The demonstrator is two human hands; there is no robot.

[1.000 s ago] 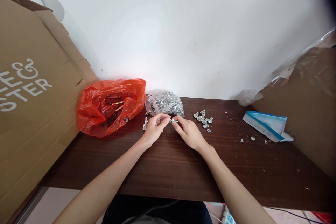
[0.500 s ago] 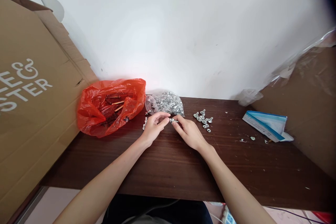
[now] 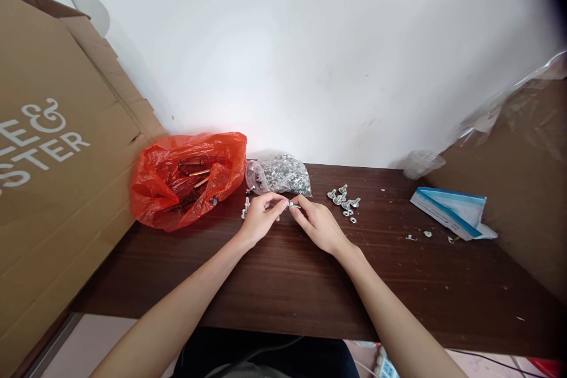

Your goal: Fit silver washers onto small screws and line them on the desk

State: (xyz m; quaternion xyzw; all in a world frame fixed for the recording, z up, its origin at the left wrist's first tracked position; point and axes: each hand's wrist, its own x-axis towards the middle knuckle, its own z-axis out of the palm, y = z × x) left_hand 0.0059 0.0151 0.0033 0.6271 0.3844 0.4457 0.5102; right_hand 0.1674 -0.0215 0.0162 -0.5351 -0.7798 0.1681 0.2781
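Note:
A small silver bolt [image 3: 292, 205], with what looks like a nut on it, lies level between my two hands above the table. Thumb and fingers of my right hand [image 3: 322, 225] pinch its right part. My left hand [image 3: 260, 218] is closed at its left end, thumb against fingers; the fingertips hide that end. To the right of my right hand lie several silver flat-headed bolts [image 3: 340, 198] and a few loose nuts [image 3: 353, 220]. Beside my left hand are some small metal pieces [image 3: 245, 208], partly covered by it.
A clear bag [image 3: 283, 172] full of metal hardware rests behind my hands. Left of it sits a red plastic bag [image 3: 150, 189] with copper-coloured rods [image 3: 201, 182]. Cardboard [image 3: 88, 201] stands at left, a blue-edged pouch [image 3: 452, 212] and plastic cup [image 3: 423, 164] at right on the dark table [image 3: 283, 283].
The fingertips of my left hand have closed in on the bolt's left end, covering more of it. My right hand stays in about the same place.

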